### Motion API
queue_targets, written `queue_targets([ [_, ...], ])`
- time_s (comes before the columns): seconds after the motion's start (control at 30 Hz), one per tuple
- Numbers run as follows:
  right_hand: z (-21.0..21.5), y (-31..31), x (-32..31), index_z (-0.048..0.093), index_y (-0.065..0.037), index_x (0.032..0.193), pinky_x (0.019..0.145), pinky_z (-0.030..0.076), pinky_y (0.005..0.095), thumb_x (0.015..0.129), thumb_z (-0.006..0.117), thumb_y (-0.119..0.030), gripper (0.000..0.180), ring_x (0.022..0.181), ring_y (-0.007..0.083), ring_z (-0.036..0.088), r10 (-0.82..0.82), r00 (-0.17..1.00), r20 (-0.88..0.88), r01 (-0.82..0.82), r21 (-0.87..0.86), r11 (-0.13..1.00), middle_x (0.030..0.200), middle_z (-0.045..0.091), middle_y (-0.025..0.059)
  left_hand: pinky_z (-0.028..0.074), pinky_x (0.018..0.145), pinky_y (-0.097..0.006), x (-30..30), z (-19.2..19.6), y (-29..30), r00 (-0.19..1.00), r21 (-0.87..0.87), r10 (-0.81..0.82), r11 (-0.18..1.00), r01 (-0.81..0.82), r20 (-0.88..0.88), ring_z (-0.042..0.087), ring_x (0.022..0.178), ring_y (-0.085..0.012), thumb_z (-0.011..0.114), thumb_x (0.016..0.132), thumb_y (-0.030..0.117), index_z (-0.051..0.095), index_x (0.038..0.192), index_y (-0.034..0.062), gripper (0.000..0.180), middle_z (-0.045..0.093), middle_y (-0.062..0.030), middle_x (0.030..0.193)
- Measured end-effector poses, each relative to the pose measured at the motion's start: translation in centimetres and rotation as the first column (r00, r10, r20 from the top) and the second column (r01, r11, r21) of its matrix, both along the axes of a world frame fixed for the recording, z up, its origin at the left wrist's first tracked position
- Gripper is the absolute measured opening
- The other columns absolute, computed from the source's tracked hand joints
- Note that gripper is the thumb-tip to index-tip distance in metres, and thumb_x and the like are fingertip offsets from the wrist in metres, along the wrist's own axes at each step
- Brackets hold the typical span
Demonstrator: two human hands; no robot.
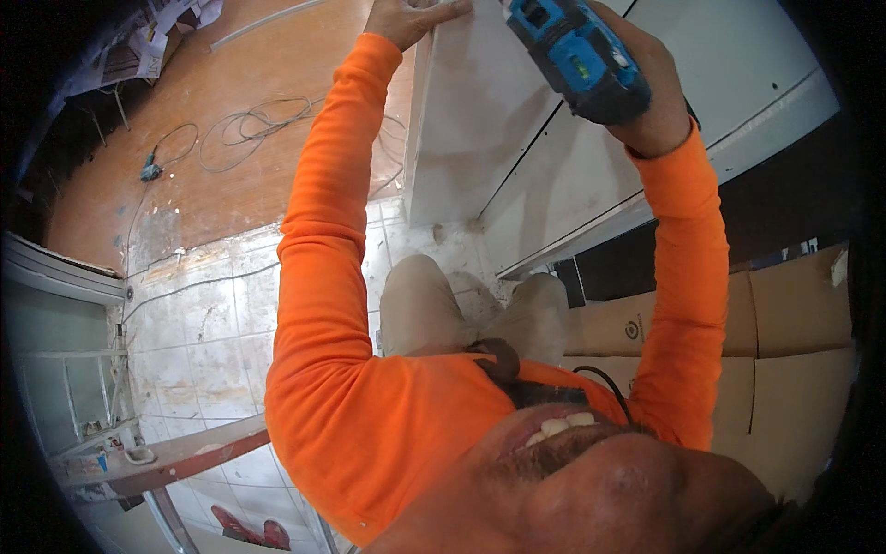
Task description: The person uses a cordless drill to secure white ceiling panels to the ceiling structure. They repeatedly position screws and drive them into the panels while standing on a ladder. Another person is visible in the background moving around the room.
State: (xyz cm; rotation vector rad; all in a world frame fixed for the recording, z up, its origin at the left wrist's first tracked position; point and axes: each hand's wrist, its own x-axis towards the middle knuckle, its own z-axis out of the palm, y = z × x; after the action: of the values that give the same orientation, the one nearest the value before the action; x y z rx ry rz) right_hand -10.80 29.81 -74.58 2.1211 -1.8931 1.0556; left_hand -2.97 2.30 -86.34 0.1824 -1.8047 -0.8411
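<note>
My right hand is raised near the top of the view and grips a blue and black power drill pointed toward the white wall panel. At the top edge, my left hand lies against the panel's upper corner, fingers spread on its edge. Both arms wear long orange sleeves. The drill's tip is cut off by the frame's top edge.
A white baseboard runs along the wall foot. Flattened cardboard boxes lie at the right. Grey cables coil on the brown floor at the upper left. A ladder step and white tiles sit below left.
</note>
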Motion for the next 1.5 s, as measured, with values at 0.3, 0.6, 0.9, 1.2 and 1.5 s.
queue_targets([
  [0.3,0.5,0.2,-2.0,0.06,-0.007,0.097,0.073,0.05,0.0427,0.07,0.066,-0.01,0.027,0.085,0.0386,0.062,-0.056,0.923,-0.381,0.019,-0.099,0.995,0.091,0.066,0.0179,0.049,0.069,-0.026,-0.4,-2.8,-5.8,0.938,0.13,0.12,0.977,-0.171,0.326,0.062,0.077,-0.0154,0.074,0.073,0.053,0.051,0.125,-0.0033,0.081,0.067,-0.0076,0.084],
  [0.6,-5.1,0.3,-6.4,0.064,-0.006,0.1,0.069,0.053,0.0314,0.072,0.073,-0.006,0.03,0.077,0.0268,0.067,-0.022,0.969,-0.245,-0.061,-0.325,0.944,0.085,0.068,0.0109,0.047,0.058,-0.03,0.7,-2.0,2.0,0.881,0.152,0.453,0.87,-0.47,0.136,0.057,0.061,-0.0132,0.074,0.074,0.052,0.057,0.124,-0.0008,0.075,0.057,-0.0009,0.063],
  [0.9,-20.7,8.7,-4.9,0.067,-0.005,0.097,0.062,0.05,0.0285,0.079,0.072,-0.005,0.018,0.067,0.0147,0.062,0.133,0.737,0.663,0.025,-0.223,0.974,0.081,0.067,0.0039,0.04,0.052,-0.031,1.0,-23.2,14.6,0.905,0.89,0.07,-0.166,0.425,-0.419,0.042,0.053,-0.0182,0.041,0.077,-0.003,0.055,0.083,0.002,0.015,0.048,-0.0064,0.066],
  [1.2,-29.4,15.4,-7.3,0.066,-0.004,0.104,0.054,0.044,0.0218,0.086,0.068,-0.006,0.018,0.059,0.0061,0.053,-0.109,0.613,0.783,0.081,0.075,0.994,0.092,0.068,0.0029,0.053,0.076,-0.029,-1.9,-30.0,25.8,0.896,0.899,-0.214,-0.299,0.319,-0.389,0.057,0.079,-0.0192,0.05,0.095,0.005,0.053,0.101,-0.0015,0.01,0.058,-0.0124,0.094],
  [1.5,-31.2,18.9,-6.8,0.068,-0.005,0.1,0.065,0.051,0.0308,0.083,0.072,-0.014,0.02,0.075,0.015,0.063,-0.177,0.615,0.768,0.142,0.114,0.983,0.089,0.067,0.0046,0.049,0.062,-0.022,-5.2,-27.1,24.9,0.815,0.856,-0.269,-0.233,0.462,-0.514,0.052,0.067,-0.0089,0.056,0.096,0.02,0.056,0.104,0.0073,0.015,0.059,-0.0022,0.087],
])
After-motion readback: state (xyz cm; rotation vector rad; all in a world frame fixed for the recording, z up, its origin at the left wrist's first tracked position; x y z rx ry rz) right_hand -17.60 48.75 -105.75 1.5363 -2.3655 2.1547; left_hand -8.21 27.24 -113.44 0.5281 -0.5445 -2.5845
